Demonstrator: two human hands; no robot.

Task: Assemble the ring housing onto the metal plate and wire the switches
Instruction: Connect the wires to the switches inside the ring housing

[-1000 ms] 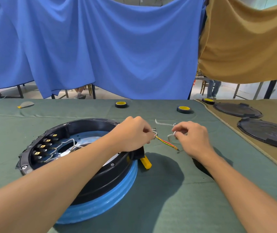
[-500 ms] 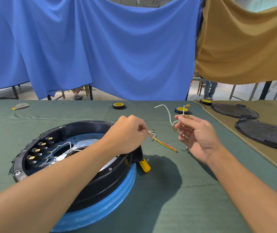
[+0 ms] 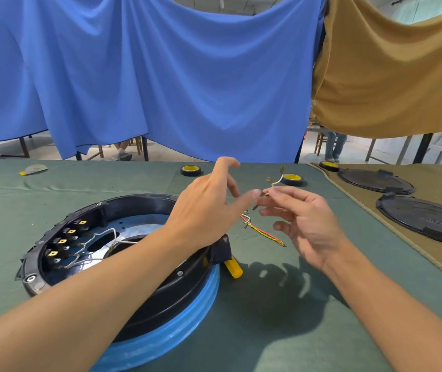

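The right hand [image 3: 303, 218] is pinching a short white wire [image 3: 276, 182] at its fingertips, the other fingers lying loosely spread, with the wire's terminal ends sticking up. The left hand [image 3: 209, 205] is hovering open, fingers splayed and holding nothing, its thumb reaching just beside that pinch. The black housing [image 3: 134, 202] is sitting on a blue ring [image 3: 187, 318] on the green cloth [image 3: 268, 331], under the left forearm, with the plate [image 3: 134, 228] lying inside it and switches [image 3: 62, 241] lining its left inner wall. A red-yellow bundle [image 3: 262, 232] is lying on the cloth beside the housing.
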